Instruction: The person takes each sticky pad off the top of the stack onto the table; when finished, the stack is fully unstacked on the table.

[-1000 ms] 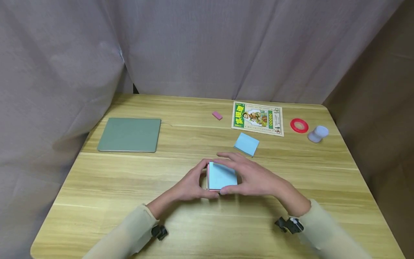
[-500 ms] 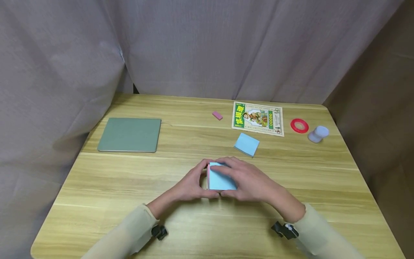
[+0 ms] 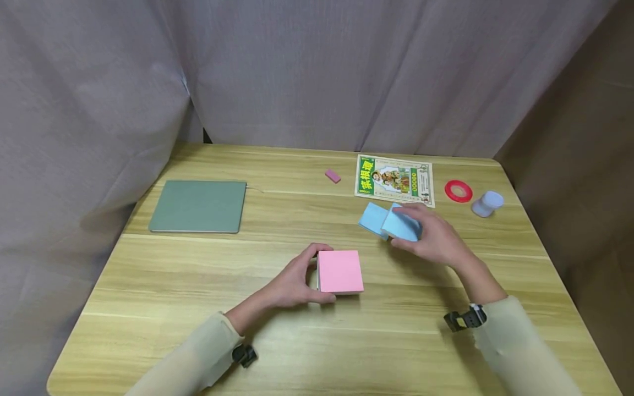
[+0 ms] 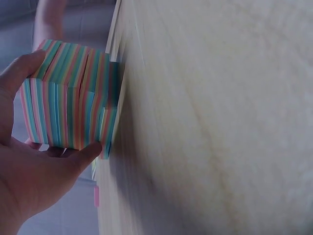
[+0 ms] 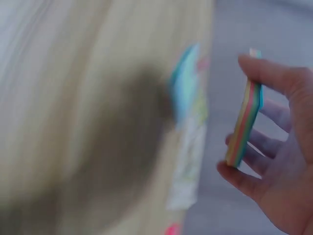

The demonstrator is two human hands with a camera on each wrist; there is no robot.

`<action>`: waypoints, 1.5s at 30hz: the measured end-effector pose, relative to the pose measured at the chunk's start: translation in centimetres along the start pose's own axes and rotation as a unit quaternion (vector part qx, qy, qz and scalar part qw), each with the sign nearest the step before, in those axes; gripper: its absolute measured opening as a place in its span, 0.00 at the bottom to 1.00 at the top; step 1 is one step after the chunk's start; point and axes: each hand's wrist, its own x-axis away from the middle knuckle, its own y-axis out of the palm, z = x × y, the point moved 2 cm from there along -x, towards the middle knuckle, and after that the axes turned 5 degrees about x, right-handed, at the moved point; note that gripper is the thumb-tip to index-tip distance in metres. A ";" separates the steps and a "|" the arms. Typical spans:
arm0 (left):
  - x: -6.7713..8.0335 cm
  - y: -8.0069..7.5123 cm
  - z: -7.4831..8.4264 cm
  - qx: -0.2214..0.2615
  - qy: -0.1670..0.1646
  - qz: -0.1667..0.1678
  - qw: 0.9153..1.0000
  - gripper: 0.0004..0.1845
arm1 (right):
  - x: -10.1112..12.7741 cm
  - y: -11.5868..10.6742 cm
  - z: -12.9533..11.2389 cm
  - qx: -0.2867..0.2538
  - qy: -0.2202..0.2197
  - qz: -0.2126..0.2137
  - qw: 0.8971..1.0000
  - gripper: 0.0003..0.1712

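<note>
In the head view my left hand point(image 3: 292, 283) grips the left side of a thick stack of sticky notes point(image 3: 340, 271), pink on top. Striped coloured edges of the stack point(image 4: 68, 98) show in the left wrist view, its layers slightly uneven. My right hand point(image 3: 436, 236) pinches a thinner sticky note pad point(image 3: 400, 224) with a blue top, farther back and to the right. Yellow, pink and green layers line the edge of that pad point(image 5: 244, 117) in the right wrist view. A second blue-topped pad point(image 3: 372, 215) lies on the table, partly overlapped by the held one.
A green notebook point(image 3: 198, 206) lies at the left. Toward the back are a pink eraser point(image 3: 333, 176) and a printed paper sheet point(image 3: 394, 180). A red ring-shaped roll point(image 3: 458, 191) and a pale waisted object point(image 3: 487, 204) are at the right. Curtains hang behind the table.
My right hand has lifted the blue-topped pad off the stack and carried it back and right, beside the other blue pad. Pink now tops the stack; the left hand has stayed put.
</note>
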 end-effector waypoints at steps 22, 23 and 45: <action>0.2 0.0 1.9 0.018 -0.009 -0.004 1.000 0.45 | 0.6 1.7 6.0 0.073 0.024 -0.019 0.997 0.38; 0.1 0.0 1.4 0.017 -0.008 -0.004 1.000 0.45 | 0.5 1.5 5.1 0.075 0.013 -0.013 0.997 0.38; 0.0 -0.4 -0.2 -0.028 0.020 -0.026 0.999 0.48 | 2.0 4.1 -11.4 0.010 -0.243 -0.103 0.965 0.45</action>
